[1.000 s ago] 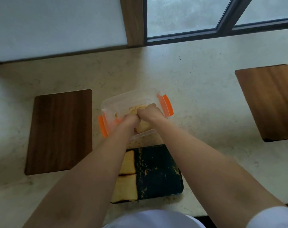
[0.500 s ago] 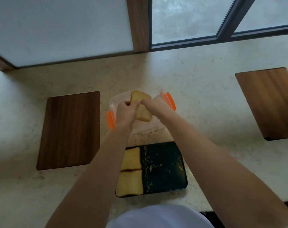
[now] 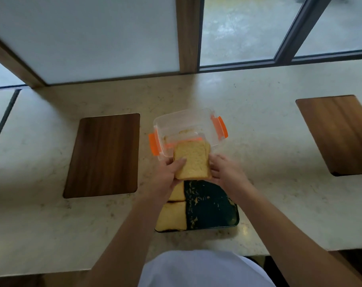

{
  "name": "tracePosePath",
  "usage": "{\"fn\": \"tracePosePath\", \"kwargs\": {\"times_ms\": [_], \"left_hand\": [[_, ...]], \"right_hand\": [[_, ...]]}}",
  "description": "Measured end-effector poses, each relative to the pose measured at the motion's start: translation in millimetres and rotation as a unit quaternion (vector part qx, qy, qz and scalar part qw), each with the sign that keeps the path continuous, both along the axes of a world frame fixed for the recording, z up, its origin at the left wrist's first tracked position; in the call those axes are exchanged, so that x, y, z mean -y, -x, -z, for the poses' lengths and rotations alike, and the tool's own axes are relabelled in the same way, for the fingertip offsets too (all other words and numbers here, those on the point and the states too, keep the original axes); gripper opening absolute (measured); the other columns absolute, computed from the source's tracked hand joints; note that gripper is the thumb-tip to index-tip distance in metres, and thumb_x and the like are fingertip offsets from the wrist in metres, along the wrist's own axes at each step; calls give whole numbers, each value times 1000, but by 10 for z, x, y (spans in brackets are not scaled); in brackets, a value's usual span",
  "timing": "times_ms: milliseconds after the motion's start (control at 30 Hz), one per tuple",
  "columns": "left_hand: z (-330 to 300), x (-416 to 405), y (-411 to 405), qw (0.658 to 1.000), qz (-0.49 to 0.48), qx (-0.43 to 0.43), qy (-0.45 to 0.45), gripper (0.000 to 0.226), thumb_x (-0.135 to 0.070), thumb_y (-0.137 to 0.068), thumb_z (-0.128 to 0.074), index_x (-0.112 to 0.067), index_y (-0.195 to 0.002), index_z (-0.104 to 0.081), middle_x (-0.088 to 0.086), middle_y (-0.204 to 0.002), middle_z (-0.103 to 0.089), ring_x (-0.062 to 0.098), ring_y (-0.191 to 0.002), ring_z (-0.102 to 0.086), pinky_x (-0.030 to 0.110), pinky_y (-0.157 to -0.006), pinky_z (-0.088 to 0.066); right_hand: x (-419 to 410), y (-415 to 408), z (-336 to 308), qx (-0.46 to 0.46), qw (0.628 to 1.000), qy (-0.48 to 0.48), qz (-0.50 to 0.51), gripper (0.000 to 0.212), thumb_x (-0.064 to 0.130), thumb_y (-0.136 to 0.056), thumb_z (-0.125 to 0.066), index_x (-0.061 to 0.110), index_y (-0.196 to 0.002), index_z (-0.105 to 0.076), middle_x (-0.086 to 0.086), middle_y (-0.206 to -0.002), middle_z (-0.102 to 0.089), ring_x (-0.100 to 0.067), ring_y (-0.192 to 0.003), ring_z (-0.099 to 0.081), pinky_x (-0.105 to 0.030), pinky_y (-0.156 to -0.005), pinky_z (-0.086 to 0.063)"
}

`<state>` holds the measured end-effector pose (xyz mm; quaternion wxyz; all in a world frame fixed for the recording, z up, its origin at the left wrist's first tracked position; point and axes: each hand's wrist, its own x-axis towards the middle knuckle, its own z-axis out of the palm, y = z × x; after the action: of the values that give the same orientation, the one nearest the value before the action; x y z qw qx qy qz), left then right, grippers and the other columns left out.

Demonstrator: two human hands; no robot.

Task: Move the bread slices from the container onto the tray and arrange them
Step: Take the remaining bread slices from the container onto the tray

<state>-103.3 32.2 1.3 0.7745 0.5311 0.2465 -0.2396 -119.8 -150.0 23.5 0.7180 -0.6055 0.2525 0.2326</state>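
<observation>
A small stack of bread slices [image 3: 191, 160] is held in the air between the clear container [image 3: 184, 123] with orange clips and the dark tray [image 3: 213, 206]. My left hand [image 3: 168, 175] grips the stack's left edge, thumb on top. My right hand [image 3: 227, 171] holds its right edge. Two slices lie on the tray's left side, one behind [image 3: 177, 192] and one in front [image 3: 172, 216]. The container still shows some bread [image 3: 185, 132] at its bottom. Crumbs dot the tray's bare right half.
A dark wooden board [image 3: 102, 155] lies left of the container and a lighter one [image 3: 339, 133] at the far right. The pale stone counter [image 3: 258, 112] ends at a window frame behind. Its front edge runs just beyond my white shirt.
Both hands have lifted the bread out of the container and drawn it back toward me, over the tray's far edge. The slices have turned from tilted to nearly flat.
</observation>
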Motion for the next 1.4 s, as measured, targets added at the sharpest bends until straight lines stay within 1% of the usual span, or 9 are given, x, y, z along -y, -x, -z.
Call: {"fn": "tracePosePath", "kwargs": {"times_ms": [100,267,433,700,867,1033,1167,1267,1400], "left_hand": [[183,-125,265,997,51,-34,-37,32,-24,-90,-72,-8,-117,-65,11,-114,-72,20,-95,-74,32,-69,-60],[408,-237,632,986,116,-79,-87,33,-28,-91,-72,-8,-118,-65,13,-113,-72,20,-88,-75,33,-69,-61],[446,-233,805,991,96,-72,-65,39,-23,-90,-73,-9,-125,-61,13,-120,-69,25,-100,-73,35,-75,-61],[486,-34,908,983,111,-61,-136,37,-23,-92,-70,-17,-126,-57,5,-120,-67,23,-103,-69,34,-75,-61],[569,41,979,976,130,-64,-165,37,-21,-94,-68,-13,-129,-57,7,-123,-64,24,-106,-67,43,-87,-60],[619,-7,977,976,115,-75,-169,38,-17,-95,-66,-10,-130,-55,10,-122,-64,27,-104,-68,45,-86,-60],[649,-85,948,983,89,-86,-133,30,-15,-95,-67,-12,-123,-57,12,-121,-66,26,-103,-70,38,-78,-61],[664,-121,933,987,71,-89,-118,20,-13,-94,-68,-15,-112,-60,12,-117,-69,25,-100,-72,32,-70,-61],[678,-126,917,989,43,-93,-104,23,-11,-93,-69,-10,-115,-62,13,-113,-72,23,-94,-75,32,-69,-61]], "right_hand": [[-3,343,99,-14,1000,1,-20,26,29,-103,-55,9,-118,-63,-14,-111,-73,-26,-96,-74,-37,-81,-61],[-96,721,232,-36,999,-16,-24,24,27,-103,-55,9,-117,-64,-14,-111,-73,-25,-95,-75,-34,-77,-61],[-118,850,417,-57,998,-36,12,23,25,-102,-57,9,-116,-64,-15,-115,-71,-25,-99,-74,-35,-78,-61],[69,897,627,-107,989,-94,43,25,25,-99,-62,9,-119,-64,-14,-120,-68,-26,-105,-71,-32,-72,-61],[147,984,756,-104,993,-39,31,20,24,-101,-59,12,-116,-65,-13,-115,-69,-21,-94,-75,-30,-70,-61],[176,995,842,-103,994,-15,34,15,20,-102,-57,13,-114,-64,-11,-117,-66,-23,-102,-70,-30,-69,-61],[233,911,859,-101,994,-16,46,18,18,-103,-55,10,-116,-62,-13,-119,-65,-25,-106,-68,-33,-72,-62],[299,847,893,-113,988,-43,96,17,11,-100,-56,6,-116,-59,-18,-120,-63,-31,-109,-67,-36,-74,-63],[299,791,959,-147,955,-140,215,17,-1,-94,-58,4,-110,-56,-24,-118,-61,-38,-110,-65,-45,-82,-61]]}}
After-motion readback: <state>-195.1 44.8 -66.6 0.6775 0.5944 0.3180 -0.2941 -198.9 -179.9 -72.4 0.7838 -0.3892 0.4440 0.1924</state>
